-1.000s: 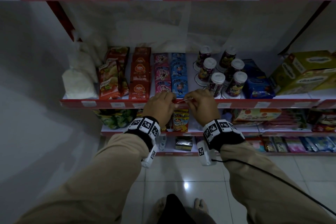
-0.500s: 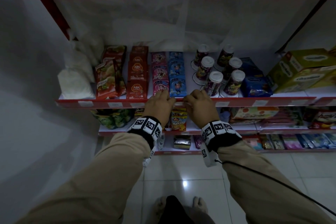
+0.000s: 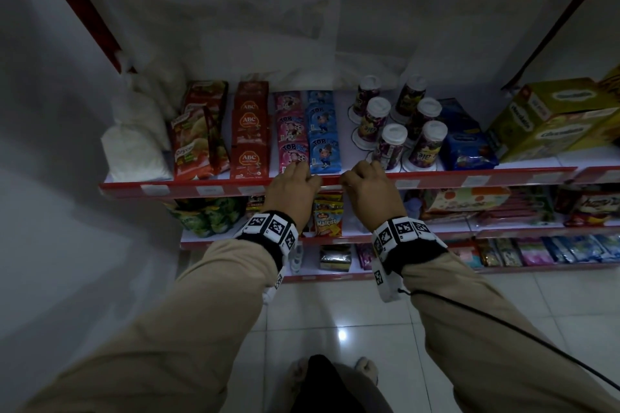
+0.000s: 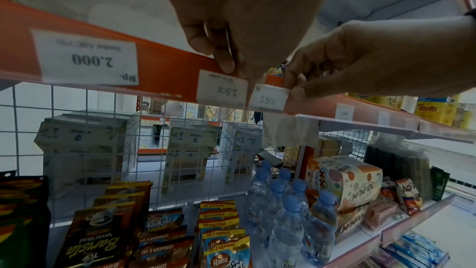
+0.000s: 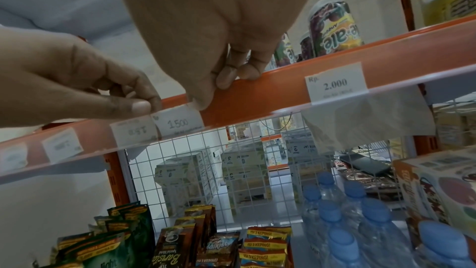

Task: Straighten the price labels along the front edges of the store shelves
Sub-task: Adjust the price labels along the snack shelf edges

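- The shelf (image 3: 503,178) has a red front edge carrying small white price labels (image 5: 179,122); both grips rest on that edge at its middle.
- Left of the grips, on the shelf: a white bag (image 3: 134,151), red sachets (image 3: 250,144), then pink and blue sachets (image 3: 323,144) just behind the left grip (image 3: 293,189).
- Right of the right grip (image 3: 369,191): white-lidded cups (image 3: 427,144), a blue packet (image 3: 466,151), yellow boxes (image 3: 550,121).
- Lower shelf (image 4: 412,233) beneath the grips: water bottles (image 4: 288,211), biscuit packs (image 4: 221,231).

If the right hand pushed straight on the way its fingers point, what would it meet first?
Probably the red front strip of the shelf: the right hand already rests its fingertips on its top edge; beyond stand the white-lidded purple cups.
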A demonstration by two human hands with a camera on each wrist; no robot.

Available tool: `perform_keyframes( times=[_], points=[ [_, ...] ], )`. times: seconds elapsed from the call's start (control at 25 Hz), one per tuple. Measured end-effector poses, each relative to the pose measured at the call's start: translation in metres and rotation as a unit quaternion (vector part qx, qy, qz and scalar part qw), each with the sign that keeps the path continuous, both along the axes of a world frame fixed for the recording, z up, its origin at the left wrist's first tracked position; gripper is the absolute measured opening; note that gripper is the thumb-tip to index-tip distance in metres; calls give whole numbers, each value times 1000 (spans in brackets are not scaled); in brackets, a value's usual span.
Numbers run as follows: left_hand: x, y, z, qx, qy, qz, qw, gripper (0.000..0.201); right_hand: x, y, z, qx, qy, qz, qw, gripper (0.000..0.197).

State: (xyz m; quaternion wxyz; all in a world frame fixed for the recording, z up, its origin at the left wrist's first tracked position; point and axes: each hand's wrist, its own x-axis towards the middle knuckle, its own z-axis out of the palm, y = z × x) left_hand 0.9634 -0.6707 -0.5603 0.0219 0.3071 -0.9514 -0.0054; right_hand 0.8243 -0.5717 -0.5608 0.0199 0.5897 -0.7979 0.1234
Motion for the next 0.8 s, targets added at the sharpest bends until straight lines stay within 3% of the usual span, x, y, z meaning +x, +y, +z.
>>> perform_keyframes(
  times=[0.56,0.8],
  points=[
    [9,4,6,9,21,13,1000,40,6,6,6,-29,-19,24,999,30],
    [41,13,6,-26,11,82,996,55,16,0,8,-7,-31,27,999,35]
  ],
)
